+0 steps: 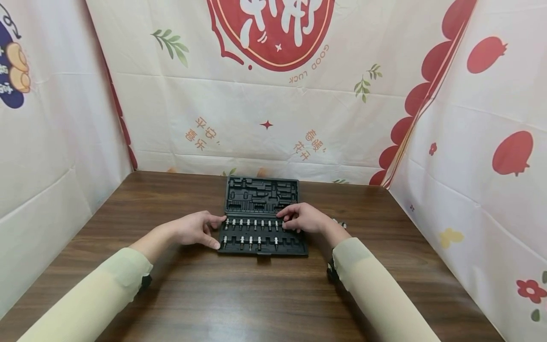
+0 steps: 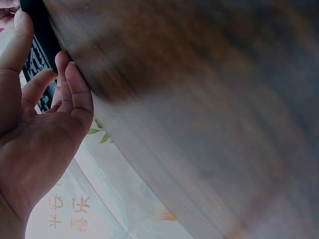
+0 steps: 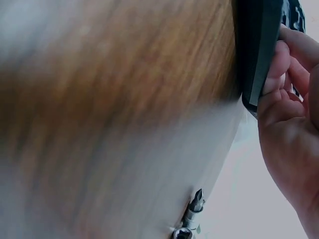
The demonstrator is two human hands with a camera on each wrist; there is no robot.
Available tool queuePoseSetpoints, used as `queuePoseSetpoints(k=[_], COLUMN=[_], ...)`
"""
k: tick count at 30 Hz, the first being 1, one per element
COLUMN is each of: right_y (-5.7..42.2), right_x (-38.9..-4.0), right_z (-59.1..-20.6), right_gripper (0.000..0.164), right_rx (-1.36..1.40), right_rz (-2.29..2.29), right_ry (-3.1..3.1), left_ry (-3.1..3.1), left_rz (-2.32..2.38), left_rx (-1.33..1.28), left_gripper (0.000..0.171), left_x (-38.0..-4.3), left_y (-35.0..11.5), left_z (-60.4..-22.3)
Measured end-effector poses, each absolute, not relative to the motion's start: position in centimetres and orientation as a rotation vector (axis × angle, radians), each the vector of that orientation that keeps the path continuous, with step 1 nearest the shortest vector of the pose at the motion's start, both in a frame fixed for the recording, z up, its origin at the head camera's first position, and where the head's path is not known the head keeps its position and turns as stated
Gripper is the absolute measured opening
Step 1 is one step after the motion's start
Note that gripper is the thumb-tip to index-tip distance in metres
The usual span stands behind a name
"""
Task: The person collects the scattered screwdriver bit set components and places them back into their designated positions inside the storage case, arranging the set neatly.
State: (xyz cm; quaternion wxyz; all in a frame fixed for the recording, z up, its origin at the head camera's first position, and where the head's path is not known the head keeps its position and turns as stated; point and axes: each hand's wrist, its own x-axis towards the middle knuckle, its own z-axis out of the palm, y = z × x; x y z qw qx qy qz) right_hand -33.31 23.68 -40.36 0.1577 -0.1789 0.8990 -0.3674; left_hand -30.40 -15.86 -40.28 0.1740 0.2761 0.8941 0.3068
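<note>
An unfolded black plastic tool case (image 1: 264,216) lies on the table, bit sockets standing in two rows in its near half. My left hand (image 1: 196,229) rests against the case's left edge, thumb at the near corner and forefinger farther back. In the left wrist view the fingers of the left hand (image 2: 52,119) touch the case's side. Over the right end of the back row, my right hand (image 1: 305,218) pinches a small silver bit socket (image 1: 283,225). The right wrist view shows the right hand (image 3: 289,99) above the case wall (image 3: 256,55), its fingertips partly hidden.
Loose bit sockets (image 1: 340,223) lie on the brown wooden table (image 1: 239,299), right of the case and partly behind the right wrist. One shows a cross-shaped tip (image 3: 198,196) in the right wrist view. Printed cloth (image 1: 265,104) hangs behind the table and along both sides.
</note>
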Motion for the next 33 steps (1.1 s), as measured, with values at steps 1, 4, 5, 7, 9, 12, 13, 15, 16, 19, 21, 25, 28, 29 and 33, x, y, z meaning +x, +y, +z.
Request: queuePoseSetpoints(k=[1,4,5,7,9,12,13,15,16,19,21,25,28,29,33], right_y=[23.65,23.59,23.58,23.52,23.44,23.25,23.19,23.08,23.03,22.94,22.88,23.05,23.27,23.32,23.35], right_x=[-33.28,-33.27,-33.29,-33.25,-33.29,-33.21,-33.16,-33.08,-33.04,-33.05,-33.07,-33.07,-33.18,-33.24,-33.32], right_z=[-40.35,-40.4,-40.45,-40.54,-40.55,-40.42,-40.34,-40.25,-40.22,-40.25,-40.23,-40.3,-40.42,-40.47,-40.29], right_gripper=[0.033,0.033,0.033,0.033,0.033,0.032,0.032,0.031,0.03,0.029,0.029,0.029,0.03,0.03,0.03], right_rx=[-0.516,-0.522,-0.523,-0.528,-0.54,-0.533,-0.524,-0.504,-0.496,-0.495,-0.499,-0.487,-0.491,-0.496,-0.508], right_rz=[-1.042,-1.017,-1.011,-0.997,-0.983,-0.969,-0.969,-0.973,-0.976,-0.982,-0.982,-0.98,-0.993,-0.999,-1.015], right_ry=[2.577,2.601,2.606,2.618,2.627,2.637,2.639,2.642,2.641,2.638,2.637,2.638,2.629,2.625,2.611], left_ry=[2.537,2.538,2.537,2.537,2.539,2.542,2.541,2.539,2.537,2.533,2.533,2.533,2.536,2.539,2.543], left_rz=[0.869,0.867,0.868,0.859,0.855,0.841,0.842,0.838,0.838,0.837,0.845,0.855,0.856,0.849,0.841], left_rx=[0.784,0.786,0.786,0.791,0.78,0.781,0.779,0.788,0.792,0.806,0.792,0.776,0.776,0.787,0.793], left_gripper=[0.094,0.094,0.094,0.094,0.095,0.094,0.094,0.094,0.094,0.094,0.094,0.095,0.095,0.095,0.095], left_x=[-30.37,-30.33,-30.32,-30.33,-30.34,-30.38,-30.41,-30.45,-30.48,-30.52,-30.49,-30.48,-30.5,-30.51,-30.55], left_y=[-15.87,-15.87,-15.88,-15.89,-15.9,-15.95,-15.94,-15.95,-15.95,-16.0,-16.03,-15.99,-15.98,-16.0,-16.07], left_z=[-40.28,-40.27,-40.28,-40.27,-40.25,-40.13,-40.11,-40.06,-40.07,-40.09,-40.12,-40.35,-40.44,-40.45,-40.29])
